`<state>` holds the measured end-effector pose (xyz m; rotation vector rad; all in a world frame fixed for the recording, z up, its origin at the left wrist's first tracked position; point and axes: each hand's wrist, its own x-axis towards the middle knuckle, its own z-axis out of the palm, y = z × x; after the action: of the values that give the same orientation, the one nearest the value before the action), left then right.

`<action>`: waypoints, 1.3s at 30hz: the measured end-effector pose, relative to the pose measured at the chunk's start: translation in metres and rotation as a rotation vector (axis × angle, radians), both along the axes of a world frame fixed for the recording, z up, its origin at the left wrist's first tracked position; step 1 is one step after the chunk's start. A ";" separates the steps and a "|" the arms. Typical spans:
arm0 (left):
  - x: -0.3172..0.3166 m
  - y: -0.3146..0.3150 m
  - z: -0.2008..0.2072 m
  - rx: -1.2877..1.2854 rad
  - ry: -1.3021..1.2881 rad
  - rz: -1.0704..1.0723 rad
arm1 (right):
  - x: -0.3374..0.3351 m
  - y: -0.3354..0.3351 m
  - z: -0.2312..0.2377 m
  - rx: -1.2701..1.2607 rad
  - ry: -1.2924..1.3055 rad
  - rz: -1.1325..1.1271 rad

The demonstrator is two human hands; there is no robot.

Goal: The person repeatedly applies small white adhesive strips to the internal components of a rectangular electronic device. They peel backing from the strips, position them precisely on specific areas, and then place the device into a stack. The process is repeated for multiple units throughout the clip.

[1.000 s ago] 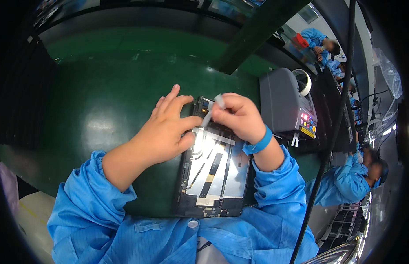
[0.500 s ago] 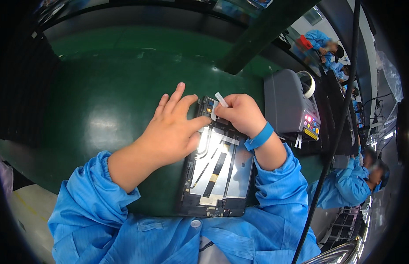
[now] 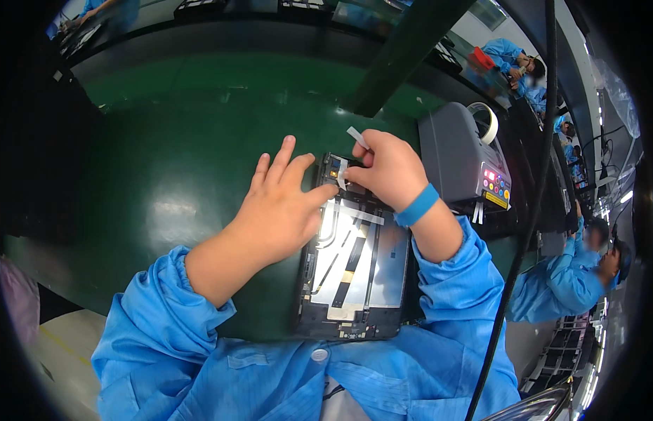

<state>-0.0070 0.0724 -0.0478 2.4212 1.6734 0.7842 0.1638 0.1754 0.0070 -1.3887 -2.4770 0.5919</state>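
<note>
An opened tablet (image 3: 386, 259) lies on the green table just in front of me, its silver inside and dark flat cables showing. My left hand (image 3: 277, 210) has its fingers spread; its thumb rests on the upper left part of the tablet. Between the curled fingers of my right hand (image 3: 393, 168) a short white tape strip (image 3: 356, 136) sticks out. The right thumb touches another white strip (image 3: 343, 172) at the tablet's top end, near a small gold part. A longer pale strip (image 3: 361, 212) crosses the tablet below my hands.
A grey tape dispenser (image 3: 449, 151) with lit buttons and a white tape roll (image 3: 486, 125) stands to the right. A dark green post (image 3: 397, 67) rises behind. A black cable (image 3: 526, 231) hangs at right. Co-workers in blue sit further right.
My right hand has moved slightly up, and its index finger has lifted from the thumb with the strip. The white strip on the tablet's top end shows more. My left hand barely moved.
</note>
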 end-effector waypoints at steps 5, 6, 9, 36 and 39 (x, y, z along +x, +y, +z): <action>0.001 0.000 0.000 0.011 0.015 -0.007 | 0.021 -0.020 -0.024 0.005 0.298 0.231; 0.001 0.001 -0.001 0.016 0.021 -0.005 | 0.024 -0.022 -0.027 0.005 0.312 0.255; 0.002 0.002 -0.002 0.018 0.011 -0.006 | 0.026 -0.026 -0.025 -0.106 0.377 0.235; 0.007 0.011 0.015 0.047 0.117 -0.167 | 0.046 -0.038 -0.020 0.102 0.317 0.246; 0.009 0.011 0.020 0.057 0.200 -0.165 | 0.073 -0.054 -0.013 0.145 0.438 -0.040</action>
<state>0.0021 0.0831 -0.0276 2.7146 1.5042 0.5921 0.2366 0.1211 -0.0063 -1.1113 -2.0937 0.6169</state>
